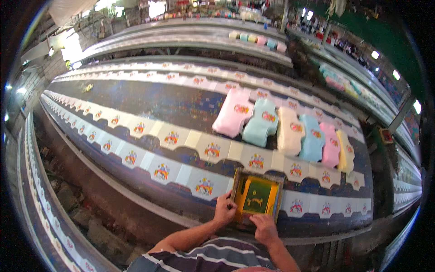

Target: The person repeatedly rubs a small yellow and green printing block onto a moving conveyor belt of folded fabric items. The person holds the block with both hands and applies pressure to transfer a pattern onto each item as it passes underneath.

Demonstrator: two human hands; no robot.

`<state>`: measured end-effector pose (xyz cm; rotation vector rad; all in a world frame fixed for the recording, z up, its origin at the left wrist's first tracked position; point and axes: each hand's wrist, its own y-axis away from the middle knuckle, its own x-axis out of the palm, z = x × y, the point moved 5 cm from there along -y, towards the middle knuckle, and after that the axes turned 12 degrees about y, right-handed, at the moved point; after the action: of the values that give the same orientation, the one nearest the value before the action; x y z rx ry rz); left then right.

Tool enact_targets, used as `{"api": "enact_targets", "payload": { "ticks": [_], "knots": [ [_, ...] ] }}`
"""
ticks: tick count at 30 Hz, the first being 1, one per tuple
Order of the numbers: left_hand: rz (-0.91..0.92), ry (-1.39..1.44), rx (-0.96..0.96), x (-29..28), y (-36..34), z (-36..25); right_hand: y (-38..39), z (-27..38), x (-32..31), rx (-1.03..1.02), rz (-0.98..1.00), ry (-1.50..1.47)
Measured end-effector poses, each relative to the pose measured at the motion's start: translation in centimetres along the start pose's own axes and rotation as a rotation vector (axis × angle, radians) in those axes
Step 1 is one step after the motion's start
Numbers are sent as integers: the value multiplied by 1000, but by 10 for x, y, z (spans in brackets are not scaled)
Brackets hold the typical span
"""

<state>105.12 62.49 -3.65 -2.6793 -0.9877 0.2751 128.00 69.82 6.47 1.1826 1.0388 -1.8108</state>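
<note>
Along a dark table (136, 97), my left grip (225, 210) pinches the side of the screen frame (257, 195) in the near row of printed pieces (161, 172), which I'd best keep flat, my right grip (266, 228) at its lower edge, hold unclear.

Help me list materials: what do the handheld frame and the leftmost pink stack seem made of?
Frame: probably wood, matte and worn, judging by its dull, stained surface; metal isn't ruled out. Pink stack: likely fabric, soft and matte, since its edges round over; fibre unclear.
</note>
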Motion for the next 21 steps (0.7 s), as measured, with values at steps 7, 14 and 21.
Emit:
{"api": "enact_targets", "payload": {
  "ticks": [7, 14, 21],
  "knots": [
    [19, -6, 0, -3, -3, 4, 15, 3, 20, 51, -24, 31],
    [34, -70, -79, -3, 0, 11, 8, -6, 21, -2, 163, 67],
    [-1, -101, 22, -3, 1, 4, 6, 14, -2, 32, 112, 35]
  ]
}}
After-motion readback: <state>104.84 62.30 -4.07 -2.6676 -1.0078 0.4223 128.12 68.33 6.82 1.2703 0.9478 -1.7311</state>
